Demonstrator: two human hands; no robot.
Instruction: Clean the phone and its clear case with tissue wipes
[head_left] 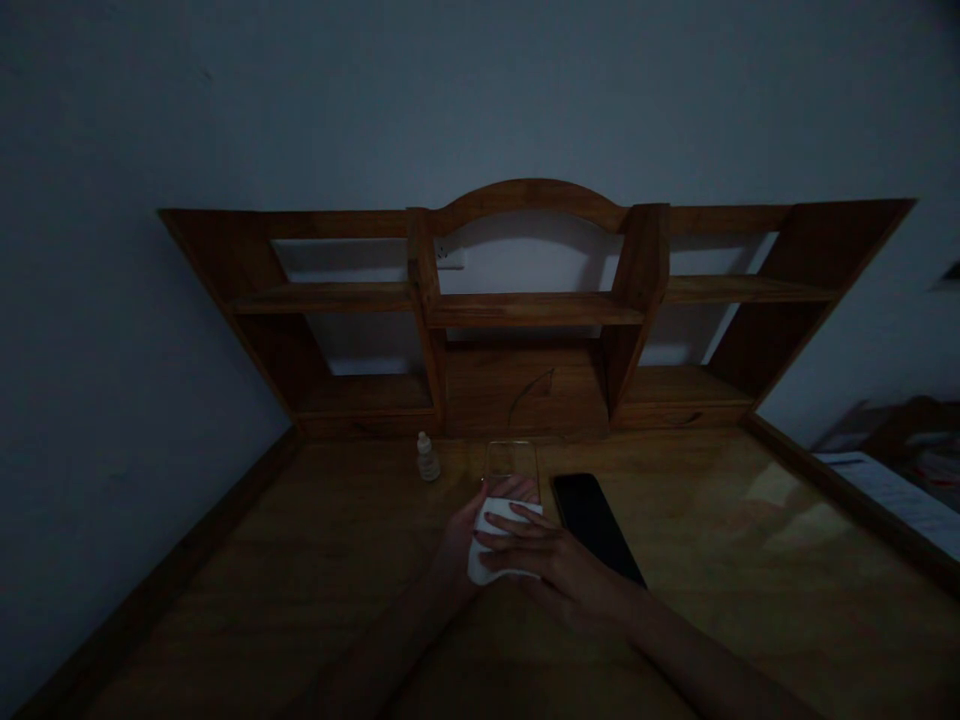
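The right hand (561,562) lies with fingers spread flat on a white cloth (480,568), whose left edge the left hand (457,545) curls around, with a clear phone case (511,460) at twelve o'clock and a black phone (594,522) at three.

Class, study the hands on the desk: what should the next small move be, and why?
Probably slide the white cloth forward onto the clear phone case. The left hand grips the cloth, the right hand lies across it, and the case sits just beyond their fingertips; the black phone lies apart to the right.
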